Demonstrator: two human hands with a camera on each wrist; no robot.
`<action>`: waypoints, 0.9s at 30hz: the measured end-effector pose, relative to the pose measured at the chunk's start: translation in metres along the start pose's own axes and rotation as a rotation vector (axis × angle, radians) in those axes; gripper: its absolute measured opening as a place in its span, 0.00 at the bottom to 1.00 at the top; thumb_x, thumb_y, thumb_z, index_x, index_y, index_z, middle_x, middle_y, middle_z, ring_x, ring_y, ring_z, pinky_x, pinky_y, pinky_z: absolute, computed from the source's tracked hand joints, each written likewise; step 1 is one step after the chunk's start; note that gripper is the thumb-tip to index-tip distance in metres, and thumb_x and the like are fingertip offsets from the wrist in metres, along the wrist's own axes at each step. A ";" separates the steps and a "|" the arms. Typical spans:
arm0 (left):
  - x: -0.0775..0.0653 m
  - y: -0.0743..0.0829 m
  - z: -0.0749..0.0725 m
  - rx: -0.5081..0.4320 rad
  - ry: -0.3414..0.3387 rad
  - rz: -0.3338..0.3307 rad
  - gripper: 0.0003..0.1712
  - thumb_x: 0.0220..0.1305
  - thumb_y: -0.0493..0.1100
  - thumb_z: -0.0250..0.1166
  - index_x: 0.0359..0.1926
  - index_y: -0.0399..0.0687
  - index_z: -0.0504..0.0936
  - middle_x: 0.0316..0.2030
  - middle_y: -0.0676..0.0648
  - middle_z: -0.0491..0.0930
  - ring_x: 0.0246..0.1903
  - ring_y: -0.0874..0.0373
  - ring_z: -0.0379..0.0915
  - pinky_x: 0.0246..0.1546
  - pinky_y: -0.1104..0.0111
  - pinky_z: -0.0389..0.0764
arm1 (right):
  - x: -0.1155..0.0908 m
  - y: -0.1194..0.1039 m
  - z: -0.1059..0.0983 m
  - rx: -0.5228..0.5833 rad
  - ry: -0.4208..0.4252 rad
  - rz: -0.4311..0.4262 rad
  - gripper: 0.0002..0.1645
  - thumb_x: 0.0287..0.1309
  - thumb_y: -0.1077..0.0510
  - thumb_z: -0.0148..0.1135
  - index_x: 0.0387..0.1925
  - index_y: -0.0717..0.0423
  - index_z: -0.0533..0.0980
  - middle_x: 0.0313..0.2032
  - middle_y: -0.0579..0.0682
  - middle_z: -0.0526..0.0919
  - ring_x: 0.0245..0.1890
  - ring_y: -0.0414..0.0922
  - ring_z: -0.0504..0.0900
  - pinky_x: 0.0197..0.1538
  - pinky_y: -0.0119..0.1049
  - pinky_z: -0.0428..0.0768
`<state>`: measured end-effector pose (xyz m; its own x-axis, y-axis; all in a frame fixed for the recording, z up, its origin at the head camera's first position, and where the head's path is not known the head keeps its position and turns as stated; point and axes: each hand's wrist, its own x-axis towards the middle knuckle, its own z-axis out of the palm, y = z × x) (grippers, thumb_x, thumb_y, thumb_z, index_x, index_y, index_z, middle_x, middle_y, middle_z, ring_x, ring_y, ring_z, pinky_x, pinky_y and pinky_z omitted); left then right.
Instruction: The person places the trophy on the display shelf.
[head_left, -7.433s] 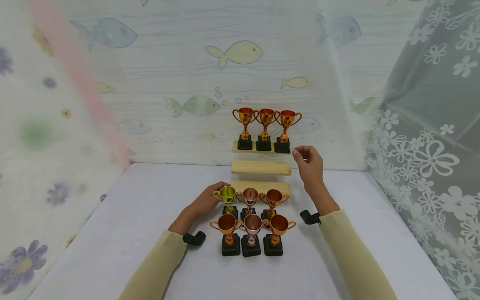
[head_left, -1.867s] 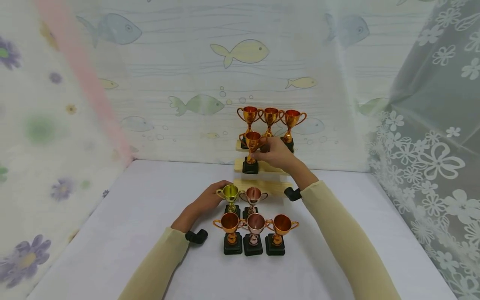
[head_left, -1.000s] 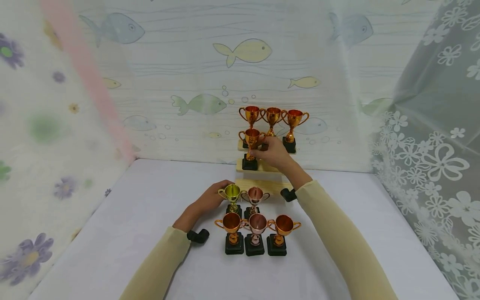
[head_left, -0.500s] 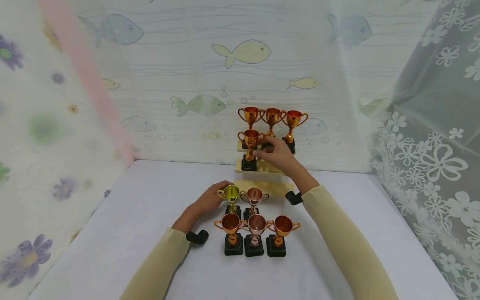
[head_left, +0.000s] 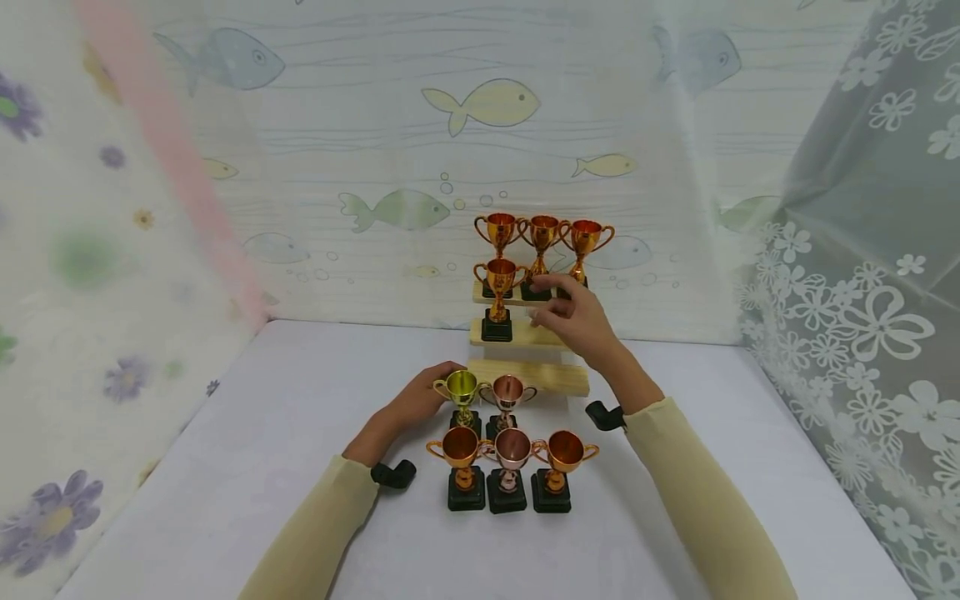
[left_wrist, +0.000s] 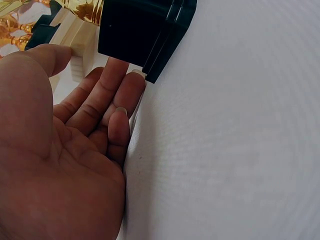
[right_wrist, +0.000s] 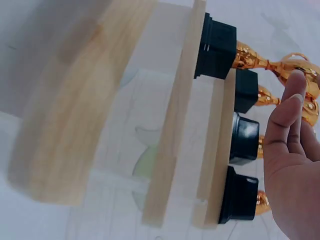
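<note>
Fingers of the right hand stand part-way apart, holding nothing, in the head view. Just left of them, the cup sits on the middle shelf's left end. I judge that a finger snagging its near handle could topple it, or jolt the top cups behind. It stands upright, bowl up, long axis vertical.

Left wrist: loosely bent left hand, beside the gold cup; contact unclear to me. A nudge might shift it.

Right wrist: camera tilt lays the long axis sideways, bowl rightward.
</note>
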<state>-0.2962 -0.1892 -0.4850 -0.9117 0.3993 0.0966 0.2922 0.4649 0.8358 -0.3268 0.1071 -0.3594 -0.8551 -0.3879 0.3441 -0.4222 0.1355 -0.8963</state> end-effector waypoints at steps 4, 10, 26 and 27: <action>0.000 -0.002 0.000 -0.003 0.002 0.005 0.16 0.76 0.47 0.52 0.58 0.53 0.79 0.54 0.51 0.80 0.60 0.53 0.71 0.65 0.51 0.67 | -0.015 0.006 -0.004 0.026 0.030 -0.010 0.30 0.67 0.62 0.61 0.68 0.60 0.65 0.61 0.62 0.71 0.41 0.53 0.84 0.51 0.52 0.81; 0.001 -0.003 0.000 0.002 0.003 0.012 0.16 0.77 0.48 0.52 0.59 0.54 0.78 0.55 0.51 0.79 0.61 0.53 0.70 0.66 0.50 0.66 | -0.037 0.017 -0.012 0.036 0.011 -0.032 0.23 0.68 0.61 0.61 0.62 0.59 0.69 0.54 0.62 0.73 0.40 0.52 0.82 0.48 0.48 0.82; -0.003 0.002 0.001 -0.005 0.004 0.020 0.16 0.77 0.49 0.53 0.59 0.52 0.78 0.54 0.51 0.80 0.59 0.53 0.72 0.66 0.49 0.66 | -0.080 0.033 -0.029 0.017 -0.334 0.028 0.13 0.66 0.63 0.62 0.48 0.70 0.76 0.43 0.63 0.80 0.38 0.52 0.80 0.42 0.42 0.82; -0.003 0.001 0.001 -0.005 0.003 0.015 0.16 0.77 0.50 0.53 0.59 0.53 0.78 0.54 0.52 0.80 0.59 0.53 0.72 0.66 0.50 0.66 | -0.081 0.033 -0.029 0.009 -0.375 0.029 0.12 0.66 0.63 0.63 0.48 0.68 0.77 0.42 0.62 0.80 0.38 0.54 0.79 0.42 0.44 0.82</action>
<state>-0.2931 -0.1889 -0.4845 -0.9081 0.4037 0.1110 0.3044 0.4545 0.8371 -0.2804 0.1697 -0.4087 -0.6966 -0.6909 0.1936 -0.3954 0.1444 -0.9071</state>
